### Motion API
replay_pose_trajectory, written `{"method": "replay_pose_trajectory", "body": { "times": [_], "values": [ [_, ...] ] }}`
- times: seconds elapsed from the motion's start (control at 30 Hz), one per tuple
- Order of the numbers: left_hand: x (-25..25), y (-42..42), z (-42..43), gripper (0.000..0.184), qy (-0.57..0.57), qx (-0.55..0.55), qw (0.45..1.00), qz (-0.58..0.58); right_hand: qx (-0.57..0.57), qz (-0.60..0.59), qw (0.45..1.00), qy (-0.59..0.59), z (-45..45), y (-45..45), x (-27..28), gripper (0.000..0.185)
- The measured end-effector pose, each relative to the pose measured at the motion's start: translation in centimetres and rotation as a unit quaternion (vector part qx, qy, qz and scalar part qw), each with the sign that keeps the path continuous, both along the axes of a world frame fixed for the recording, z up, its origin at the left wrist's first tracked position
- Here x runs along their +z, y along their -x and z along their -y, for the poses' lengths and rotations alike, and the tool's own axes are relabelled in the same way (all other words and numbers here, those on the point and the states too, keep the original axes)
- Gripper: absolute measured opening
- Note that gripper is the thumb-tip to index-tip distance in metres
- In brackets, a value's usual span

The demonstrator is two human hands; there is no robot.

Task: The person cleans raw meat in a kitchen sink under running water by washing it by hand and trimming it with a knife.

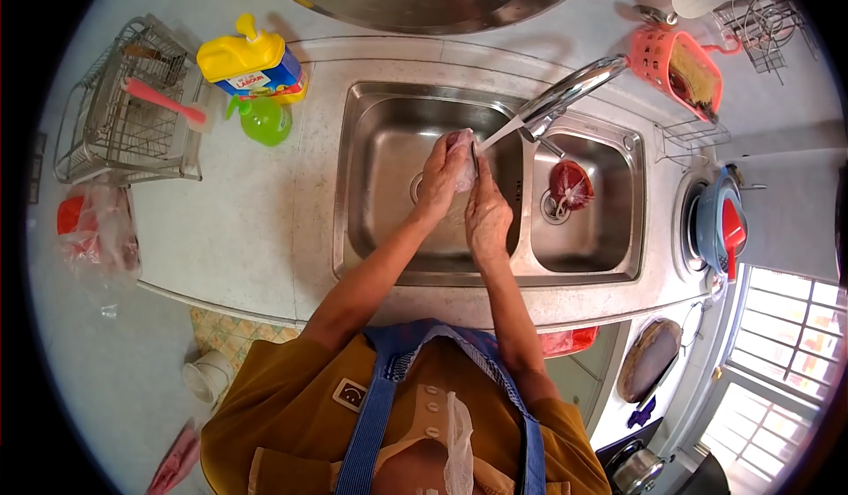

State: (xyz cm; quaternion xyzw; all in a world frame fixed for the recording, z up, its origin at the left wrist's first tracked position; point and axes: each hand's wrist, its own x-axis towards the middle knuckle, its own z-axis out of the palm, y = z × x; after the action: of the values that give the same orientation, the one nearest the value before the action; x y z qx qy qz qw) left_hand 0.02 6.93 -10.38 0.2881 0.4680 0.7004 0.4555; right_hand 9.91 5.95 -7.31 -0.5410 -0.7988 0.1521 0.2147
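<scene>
Under the running faucet (pixel 574 89), over the large left basin (pixel 380 230), my left hand (pixel 437 180) is closed on a pale pinkish piece of food (pixel 463 161), perhaps meat or fish. My right hand (pixel 488 215) lies against its right side, fingers pointing up, closed around a thin dark item (pixel 476 161) too small to name. Water from the spout falls beside the fingertips. In the small right basin (pixel 609 248) a red bowl-like item with clear plastic (pixel 571 185) lies by the drain.
Left on the counter stand a wire rack (pixel 132 115), a yellow detergent jug (pixel 252 62) and a green pump bottle (pixel 263 120). A large metal lid (pixel 442 0) is behind the sink. At the right are a pink basket (pixel 676 67) and a blue basin (pixel 711 221).
</scene>
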Motion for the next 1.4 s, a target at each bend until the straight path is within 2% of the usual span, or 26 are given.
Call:
{"method": "replay_pose_trajectory", "body": {
  "times": [0.2, 0.23, 0.3, 0.33, 0.43, 0.47, 0.5, 0.53, 0.57, 0.63, 0.67, 0.73, 0.8, 0.87, 1.0, 1.1, 1.27, 1.4],
  "values": [
    [-0.2, -0.2, 0.2, 0.036, 0.018, 0.013, 1.000, 0.000, -0.035, -0.229, 0.972, 0.045, 0.7, 0.9, -1.3, 0.028],
    [-0.4, -0.2, 0.3, 0.036, 0.020, 0.012, 1.000, 0.000, -0.035, -0.230, 0.972, 0.046, 0.8, 0.7, -1.6, 0.028],
    [-1.0, -0.4, 0.4, 0.035, 0.051, 0.009, 0.999, -0.016, -0.039, -0.386, 0.898, 0.208, 0.9, 0.2, -1.7, 0.021],
    [-1.3, -0.4, 0.5, 0.035, 0.052, 0.006, 0.999, -0.017, -0.041, -0.386, 0.898, 0.208, 0.9, -0.1, -2.0, 0.021],
    [-1.4, 0.5, 0.9, 0.035, 0.049, -0.027, 0.998, 0.013, -0.059, -0.547, 0.725, 0.413, 0.4, -1.5, -2.1, 0.012],
    [-0.1, 1.4, 1.3, 0.034, 0.066, -0.085, 0.993, 0.043, -0.013, -0.580, 0.690, 0.433, -0.1, -2.7, -3.1, 0.012],
    [0.6, 2.0, 1.5, 0.033, 0.083, -0.143, 0.983, 0.072, 0.005, -0.532, 0.749, 0.393, -0.2, -3.0, -2.3, 0.014],
    [0.5, 2.4, 1.7, 0.033, 0.084, -0.145, 0.983, 0.071, 0.024, -0.481, 0.803, 0.350, -0.3, -3.4, -1.4, 0.019],
    [0.2, 2.8, 1.8, 0.033, 0.087, -0.168, 0.977, 0.095, 0.022, -0.482, 0.803, 0.351, -0.5, -4.0, -0.8, 0.019],
    [0.3, 3.0, 1.9, 0.032, 0.092, -0.190, 0.970, 0.119, 0.027, -0.411, 0.842, 0.349, -0.9, -5.2, 0.1, 0.040],
    [1.0, 3.0, 2.0, 0.031, 0.093, -0.200, 0.969, 0.114, 0.027, -0.412, 0.841, 0.351, -1.2, -5.7, 0.3, 0.040],
    [1.7, 2.8, 1.9, 0.030, 0.094, -0.211, 0.967, 0.108, 0.001, -0.342, 0.882, 0.325, -1.7, -6.4, 0.6, 0.043],
    [1.9, 2.3, 1.8, 0.030, 0.094, -0.198, 0.975, 0.044, 0.003, -0.328, 0.888, 0.321, -1.6, -6.6, 1.1, 0.041],
    [2.2, 2.0, 1.7, 0.030, 0.098, -0.196, 0.975, 0.030, 0.035, -0.284, 0.925, 0.252, -1.5, -6.7, 1.6, 0.038],
    [1.4, 1.9, 1.8, 0.030, 0.077, -0.217, 0.972, 0.039, 0.052, -0.233, 0.944, 0.226, -1.5, -6.6, 3.0, 0.033],
    [1.5, 1.9, 1.7, 0.032, 0.074, -0.232, 0.969, 0.044, 0.126, -0.244, 0.957, 0.090, -2.0, -6.5, 2.9, 0.034],
    [1.4, 2.0, 1.1, 0.034, 0.070, -0.231, 0.970, 0.018, 0.132, -0.125, 0.976, 0.119, -1.9, -6.6, 5.6, 0.030],
    [1.2, 2.1, 1.0, 0.036, 0.061, -0.227, 0.972, 0.005, 0.140, -0.119, 0.979, 0.086, -2.1, -6.4, 5.3, 0.028]
  ]
}}
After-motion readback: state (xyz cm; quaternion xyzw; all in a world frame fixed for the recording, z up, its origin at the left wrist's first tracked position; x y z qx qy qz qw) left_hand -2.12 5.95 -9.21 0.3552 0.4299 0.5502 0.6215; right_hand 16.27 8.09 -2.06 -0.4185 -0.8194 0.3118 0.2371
